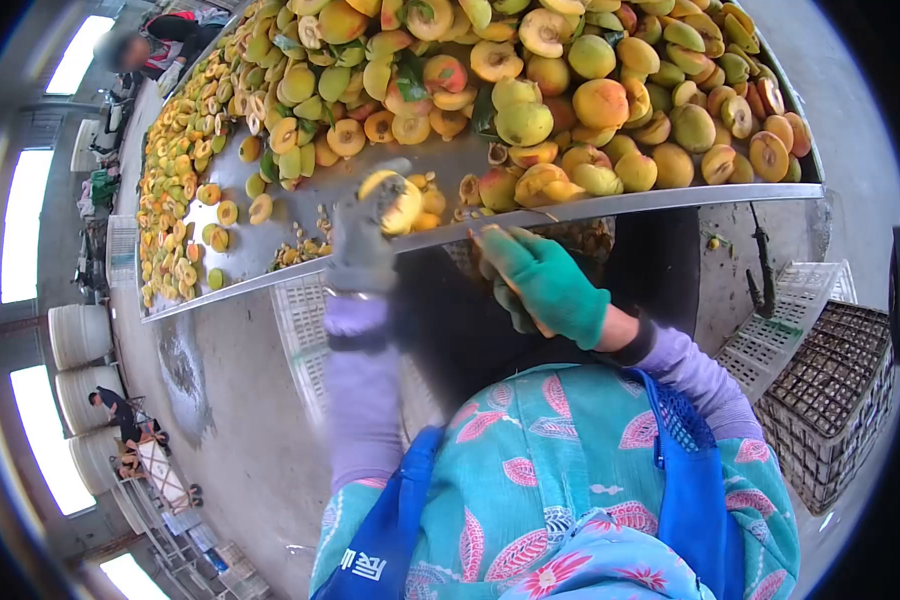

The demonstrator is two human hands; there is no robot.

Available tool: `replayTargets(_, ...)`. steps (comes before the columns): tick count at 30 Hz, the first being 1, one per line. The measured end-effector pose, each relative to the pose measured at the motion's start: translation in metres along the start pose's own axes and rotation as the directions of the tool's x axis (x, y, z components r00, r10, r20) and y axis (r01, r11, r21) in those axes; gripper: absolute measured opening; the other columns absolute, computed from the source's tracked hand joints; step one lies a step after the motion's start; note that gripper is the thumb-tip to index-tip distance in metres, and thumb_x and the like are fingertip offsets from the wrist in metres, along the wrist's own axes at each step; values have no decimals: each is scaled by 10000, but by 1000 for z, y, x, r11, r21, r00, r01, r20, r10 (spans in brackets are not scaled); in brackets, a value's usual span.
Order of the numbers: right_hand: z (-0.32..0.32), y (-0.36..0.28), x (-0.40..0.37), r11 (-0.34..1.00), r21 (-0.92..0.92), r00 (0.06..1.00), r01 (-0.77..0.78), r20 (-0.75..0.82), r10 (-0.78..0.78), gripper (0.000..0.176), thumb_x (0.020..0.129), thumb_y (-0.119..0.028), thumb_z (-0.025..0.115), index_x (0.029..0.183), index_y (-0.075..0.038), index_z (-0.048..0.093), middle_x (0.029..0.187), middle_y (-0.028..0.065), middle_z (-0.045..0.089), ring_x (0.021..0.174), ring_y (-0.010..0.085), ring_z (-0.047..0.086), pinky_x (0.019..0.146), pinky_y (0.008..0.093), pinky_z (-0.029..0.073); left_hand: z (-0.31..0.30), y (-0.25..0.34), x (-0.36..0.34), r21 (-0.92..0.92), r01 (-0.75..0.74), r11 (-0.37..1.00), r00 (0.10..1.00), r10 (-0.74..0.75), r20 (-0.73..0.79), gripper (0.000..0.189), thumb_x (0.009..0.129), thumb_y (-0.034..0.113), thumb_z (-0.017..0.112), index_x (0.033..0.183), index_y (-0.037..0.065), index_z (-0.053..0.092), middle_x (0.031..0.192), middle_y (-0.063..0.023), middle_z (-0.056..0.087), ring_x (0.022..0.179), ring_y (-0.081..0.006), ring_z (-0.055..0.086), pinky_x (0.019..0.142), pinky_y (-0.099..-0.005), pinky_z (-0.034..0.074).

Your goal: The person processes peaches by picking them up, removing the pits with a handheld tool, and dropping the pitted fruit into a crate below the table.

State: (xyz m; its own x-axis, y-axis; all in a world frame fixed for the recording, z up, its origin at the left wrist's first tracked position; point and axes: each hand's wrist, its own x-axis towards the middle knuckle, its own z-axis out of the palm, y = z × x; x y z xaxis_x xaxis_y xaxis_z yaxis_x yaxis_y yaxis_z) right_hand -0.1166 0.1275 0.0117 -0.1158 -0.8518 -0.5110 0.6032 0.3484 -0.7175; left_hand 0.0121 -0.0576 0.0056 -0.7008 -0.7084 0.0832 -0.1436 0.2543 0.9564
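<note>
My left hand (362, 240), in a grey glove, holds a yellow peach half (392, 200) just above the front edge of the metal table (610, 205). My right hand (540, 285), in a green glove, sits below the table edge with its fingers curled around something thin; what it holds is mostly hidden. Loose pits and small scraps (305, 250) lie on the bare metal beside my left hand. A big heap of whole and halved peaches (570, 90) covers the table behind.
White plastic crates (790, 320) and a dark crate (835, 400) stand on the floor at right. Another person (140, 50) works at the table's far end. A further person (120, 410) bends near white barrels (80, 335) at left.
</note>
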Motion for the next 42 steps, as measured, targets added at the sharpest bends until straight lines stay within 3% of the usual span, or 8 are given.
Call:
replayTargets(2,4,25,27,699,-575,858,424,7,-514,411,959,-459,489,968,-54,562,662,97,559,545,260,557,479,360,435,26,-10,-17,295,-215,931,975,222,9,287,949,184,520,1146,-14,587,926,-107,657,816,-169,641,730,-297,532)
replayTargets(5,2,34,33,388,-810,786,439,138,-602,441,978,-426,438,1010,0,545,768,249,601,727,441,589,636,494,464,60,-7,-32,-790,271,550,934,-349,78,401,956,348,513,1186,26,575,1049,-120,633,909,-217,616,813,-338,514)
replayTargets(19,6,59,46,726,-440,814,528,21,-580,472,986,-465,411,985,-14,550,652,161,590,537,296,566,520,425,453,66,-6,-25,-322,110,940,963,-182,-201,317,988,251,496,1061,-35,613,945,-127,674,793,-204,652,705,-315,545)
replayTargets(22,21,14,14,993,83,993,-87,93,79,463,979,-521,394,915,-91,553,572,50,501,406,161,428,370,317,359,67,5,-14,-207,102,973,971,-143,-192,260,975,210,529,976,-18,653,899,-101,692,766,-157,653,692,-283,540)
replayTargets(29,24,19,25,916,360,962,-177,260,84,492,968,-580,360,885,-127,533,536,-38,402,348,79,342,317,236,278,47,18,16,189,-10,982,981,-27,192,239,941,204,550,961,1,675,813,-52,666,735,-108,594,681,-249,489)
replayTargets(36,18,13,20,570,584,619,-577,769,-161,431,990,-531,345,864,-157,518,535,-75,374,376,82,327,387,244,282,31,-5,-32,-597,246,763,896,-414,-160,410,944,398,499,1100,36,610,869,-91,640,757,-185,618,641,-302,516)
replayTargets(40,-23,21,26,615,567,682,-548,728,-63,418,974,-547,382,851,-175,527,528,-63,395,379,107,376,358,268,294,-50,2,-58,85,269,959,857,-198,-475,244,921,267,563,1013,54,639,982,-134,629,802,-256,609,685,-359,507)
replayTargets(42,-27,30,30,627,582,785,-518,615,77,388,971,-533,406,850,-183,521,537,-59,407,380,116,386,349,261,300,-101,-21,-47,907,125,403,992,-27,-125,209,894,256,581,1017,102,651,1020,-147,630,873,-306,604,755,-403,498)
